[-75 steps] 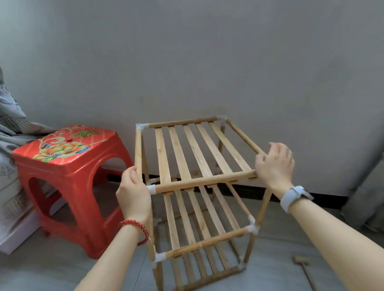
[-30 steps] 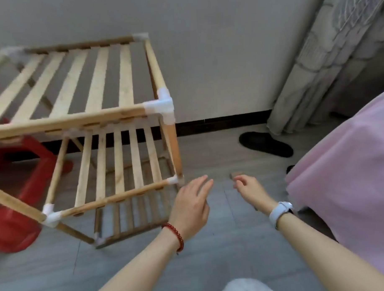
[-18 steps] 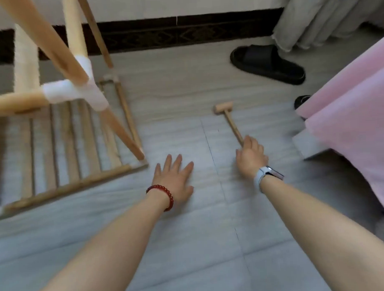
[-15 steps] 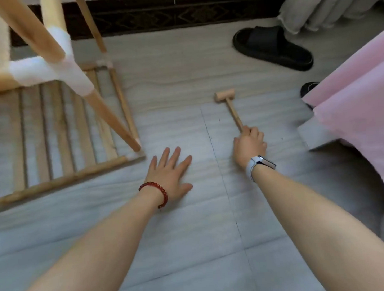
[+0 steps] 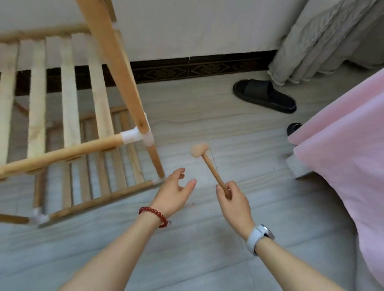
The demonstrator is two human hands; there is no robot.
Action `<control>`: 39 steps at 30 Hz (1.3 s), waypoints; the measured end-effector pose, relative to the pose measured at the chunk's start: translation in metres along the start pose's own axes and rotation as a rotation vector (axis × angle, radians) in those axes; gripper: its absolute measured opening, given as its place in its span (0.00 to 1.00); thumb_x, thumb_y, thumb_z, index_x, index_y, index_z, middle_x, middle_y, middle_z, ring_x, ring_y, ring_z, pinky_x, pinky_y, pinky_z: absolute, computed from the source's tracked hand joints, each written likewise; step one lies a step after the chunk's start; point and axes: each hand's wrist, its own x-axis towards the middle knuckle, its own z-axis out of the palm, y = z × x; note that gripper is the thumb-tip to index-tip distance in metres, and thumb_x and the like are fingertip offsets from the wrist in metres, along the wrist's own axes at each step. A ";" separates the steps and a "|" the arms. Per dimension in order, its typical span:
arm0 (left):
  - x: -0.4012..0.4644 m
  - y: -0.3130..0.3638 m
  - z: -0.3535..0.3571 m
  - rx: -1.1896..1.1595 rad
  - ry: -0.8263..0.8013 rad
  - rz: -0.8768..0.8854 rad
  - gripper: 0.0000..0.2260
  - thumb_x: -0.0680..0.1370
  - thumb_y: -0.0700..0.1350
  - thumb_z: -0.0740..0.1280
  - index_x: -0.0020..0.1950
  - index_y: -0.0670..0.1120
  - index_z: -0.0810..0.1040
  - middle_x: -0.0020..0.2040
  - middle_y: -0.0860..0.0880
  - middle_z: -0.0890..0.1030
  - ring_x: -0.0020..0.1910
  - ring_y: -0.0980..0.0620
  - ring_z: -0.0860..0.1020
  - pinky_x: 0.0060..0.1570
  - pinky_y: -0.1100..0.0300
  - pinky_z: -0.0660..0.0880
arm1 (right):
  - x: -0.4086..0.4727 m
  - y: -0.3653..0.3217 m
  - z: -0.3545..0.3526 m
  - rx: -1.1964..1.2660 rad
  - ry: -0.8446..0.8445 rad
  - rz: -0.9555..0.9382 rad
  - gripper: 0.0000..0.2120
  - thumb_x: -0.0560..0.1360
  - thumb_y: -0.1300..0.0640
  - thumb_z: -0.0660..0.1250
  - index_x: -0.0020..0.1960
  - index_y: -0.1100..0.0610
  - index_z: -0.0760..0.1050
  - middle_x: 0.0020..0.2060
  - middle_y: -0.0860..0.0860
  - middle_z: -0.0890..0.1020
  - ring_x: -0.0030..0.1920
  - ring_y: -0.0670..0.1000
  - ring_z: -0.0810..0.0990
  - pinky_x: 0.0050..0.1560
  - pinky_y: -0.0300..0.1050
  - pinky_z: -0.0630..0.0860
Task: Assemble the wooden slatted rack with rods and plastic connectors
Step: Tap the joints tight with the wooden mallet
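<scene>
1. Mallet (image 5: 210,166): wooden, gripped at the handle's lower end by the right hand (image 5: 234,203), head raised above the floor (image 5: 190,254).
2. Left hand (image 5: 173,194): held empty, fingers loosely spread, beside the rack's near foot.
3. Rack (image 5: 66,136): slatted, stood on the floor at left, rods joined by a white connector (image 5: 135,136).
4. Sandal (image 5: 264,96): black, lying near the wall.

Pale grey plank-look floor (image 5: 190,254), plain off-white wall (image 5: 193,25) with a dark patterned skirting board (image 5: 195,69) along the bottom. Grey curtain (image 5: 326,36) bunched in the top right corner, black slipper (image 5: 264,96) just below its hem. Pink bedding (image 5: 350,161) draped down the right edge. Soft daylight all over.
</scene>
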 end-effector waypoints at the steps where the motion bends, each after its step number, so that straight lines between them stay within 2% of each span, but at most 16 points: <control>1: -0.011 0.011 -0.008 -0.107 0.015 0.012 0.27 0.78 0.57 0.60 0.74 0.50 0.59 0.64 0.52 0.72 0.50 0.53 0.79 0.55 0.56 0.75 | -0.013 -0.006 -0.007 -0.019 0.007 -0.081 0.13 0.78 0.49 0.61 0.37 0.51 0.64 0.24 0.47 0.68 0.32 0.54 0.69 0.35 0.48 0.65; 5: -0.049 0.055 -0.032 -0.331 0.137 0.153 0.24 0.78 0.56 0.61 0.72 0.53 0.61 0.52 0.49 0.77 0.39 0.54 0.80 0.40 0.60 0.78 | -0.042 -0.031 -0.031 -0.130 -0.004 -0.351 0.12 0.78 0.48 0.60 0.39 0.52 0.64 0.23 0.47 0.66 0.30 0.54 0.68 0.33 0.49 0.62; 7: -0.070 0.077 -0.046 -0.378 0.201 0.265 0.19 0.79 0.53 0.60 0.68 0.58 0.61 0.51 0.48 0.76 0.41 0.53 0.79 0.42 0.58 0.78 | -0.053 -0.051 -0.046 -0.141 0.005 -0.438 0.15 0.77 0.42 0.56 0.40 0.52 0.66 0.23 0.46 0.66 0.32 0.55 0.70 0.33 0.50 0.64; 10: -0.095 0.103 -0.072 -0.250 0.240 0.392 0.15 0.78 0.58 0.58 0.64 0.61 0.65 0.52 0.49 0.74 0.47 0.52 0.77 0.52 0.53 0.77 | -0.072 -0.081 -0.068 -0.133 0.053 -0.566 0.24 0.74 0.38 0.48 0.46 0.56 0.73 0.27 0.46 0.71 0.34 0.58 0.75 0.34 0.54 0.70; 13: -0.130 0.135 -0.104 0.014 0.214 0.553 0.22 0.79 0.58 0.53 0.72 0.54 0.64 0.48 0.55 0.69 0.47 0.60 0.73 0.52 0.72 0.68 | -0.101 -0.121 -0.092 -0.144 0.231 -0.715 0.20 0.77 0.44 0.48 0.57 0.53 0.71 0.31 0.44 0.72 0.33 0.57 0.76 0.31 0.48 0.68; 14: -0.139 0.143 -0.111 0.067 0.198 0.576 0.24 0.79 0.57 0.51 0.74 0.52 0.62 0.48 0.56 0.68 0.47 0.60 0.71 0.51 0.74 0.66 | -0.107 -0.133 -0.099 -0.148 0.290 -0.760 0.16 0.78 0.45 0.49 0.59 0.50 0.68 0.33 0.45 0.74 0.33 0.54 0.75 0.30 0.47 0.67; 17: -0.171 0.174 -0.145 0.156 0.233 0.692 0.27 0.78 0.59 0.46 0.75 0.50 0.59 0.49 0.53 0.66 0.48 0.57 0.69 0.54 0.61 0.69 | -0.128 -0.182 -0.127 -0.116 0.373 -0.881 0.15 0.79 0.49 0.52 0.63 0.51 0.66 0.41 0.51 0.82 0.34 0.53 0.78 0.31 0.47 0.74; 19: -0.183 0.191 -0.167 0.164 0.302 0.760 0.27 0.79 0.60 0.46 0.74 0.50 0.62 0.49 0.53 0.67 0.50 0.56 0.68 0.53 0.63 0.68 | -0.138 -0.212 -0.139 -0.075 0.369 -0.941 0.16 0.79 0.50 0.53 0.62 0.57 0.70 0.40 0.50 0.80 0.33 0.50 0.77 0.32 0.50 0.75; 21: -0.194 0.206 -0.192 0.209 0.406 0.822 0.24 0.80 0.59 0.48 0.70 0.51 0.69 0.50 0.51 0.68 0.53 0.54 0.67 0.56 0.62 0.66 | -0.147 -0.244 -0.145 0.009 0.352 -0.933 0.15 0.79 0.51 0.55 0.60 0.58 0.72 0.33 0.46 0.76 0.28 0.44 0.70 0.31 0.43 0.71; 23: -0.202 0.213 -0.216 0.354 0.504 0.829 0.24 0.80 0.59 0.46 0.62 0.53 0.76 0.52 0.50 0.71 0.55 0.51 0.68 0.56 0.55 0.67 | -0.155 -0.275 -0.151 0.042 0.292 -0.843 0.11 0.80 0.55 0.57 0.59 0.56 0.74 0.28 0.44 0.71 0.27 0.44 0.68 0.30 0.38 0.64; 27: -0.205 0.209 -0.270 0.721 0.769 0.657 0.25 0.78 0.56 0.44 0.66 0.51 0.72 0.64 0.49 0.72 0.65 0.49 0.67 0.62 0.49 0.62 | -0.164 -0.339 -0.181 -0.285 0.175 -0.690 0.11 0.81 0.53 0.56 0.58 0.52 0.74 0.35 0.46 0.75 0.38 0.48 0.75 0.39 0.44 0.71; 30: -0.196 0.188 -0.293 0.800 0.716 0.408 0.20 0.82 0.54 0.45 0.73 0.57 0.61 0.70 0.53 0.68 0.71 0.50 0.62 0.69 0.44 0.52 | -0.172 -0.383 -0.211 -0.270 0.356 -0.689 0.10 0.80 0.55 0.55 0.56 0.56 0.72 0.40 0.52 0.78 0.42 0.56 0.76 0.44 0.50 0.74; 33: -0.190 0.172 -0.289 0.815 0.804 0.432 0.18 0.82 0.55 0.49 0.71 0.58 0.66 0.64 0.55 0.75 0.66 0.51 0.69 0.62 0.50 0.58 | -0.179 -0.398 -0.209 0.021 0.660 -0.855 0.09 0.81 0.57 0.55 0.57 0.58 0.71 0.31 0.48 0.74 0.32 0.52 0.72 0.36 0.46 0.67; 34: -0.189 0.171 -0.287 0.798 0.841 0.449 0.18 0.81 0.54 0.51 0.69 0.58 0.69 0.62 0.54 0.77 0.63 0.50 0.71 0.60 0.50 0.59 | -0.177 -0.392 -0.200 0.006 0.679 -0.835 0.10 0.81 0.58 0.54 0.58 0.59 0.70 0.31 0.48 0.73 0.31 0.52 0.71 0.35 0.45 0.64; 37: -0.187 0.174 -0.285 0.747 0.877 0.441 0.17 0.81 0.55 0.52 0.66 0.58 0.73 0.61 0.55 0.77 0.62 0.50 0.72 0.60 0.50 0.58 | -0.171 -0.365 -0.167 -0.418 0.326 -0.527 0.09 0.82 0.56 0.52 0.56 0.58 0.68 0.42 0.55 0.77 0.41 0.58 0.75 0.39 0.47 0.66; 39: -0.185 0.174 -0.285 0.736 0.882 0.430 0.17 0.82 0.55 0.51 0.66 0.58 0.73 0.62 0.56 0.77 0.63 0.51 0.71 0.61 0.51 0.57 | -0.169 -0.371 -0.176 -0.375 0.303 -0.505 0.09 0.81 0.55 0.53 0.55 0.57 0.70 0.45 0.57 0.78 0.46 0.59 0.75 0.42 0.48 0.68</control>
